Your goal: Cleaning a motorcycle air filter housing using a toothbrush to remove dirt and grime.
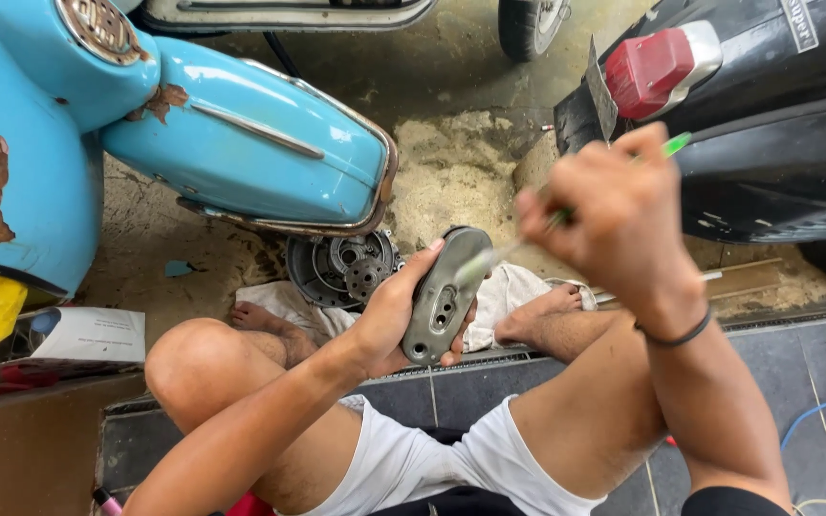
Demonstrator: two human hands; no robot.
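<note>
Metal cover (442, 296): dull grey cast metal, smooth, matt, with slotted holes; the landmark here.
Tool (566, 215): blurred above the cover; translucent green plastic end, pale shaft.
Cloth (504, 291): off-white rag behind the cover, crumpled, soiled.
Engine parts (341, 268): left of the cover, dark greasy metal, rough.
Scooter panel (250, 143): above-left of the cover, glossy light-blue paint, rust patches, metal trim.
Floor (451, 167): beyond the cover, rough concrete, sandy.

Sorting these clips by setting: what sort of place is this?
Probably a small scooter repair shop: a rusty blue scooter, a black motorbike, and a gear part lie around a person cleaning a metal cover.
</note>
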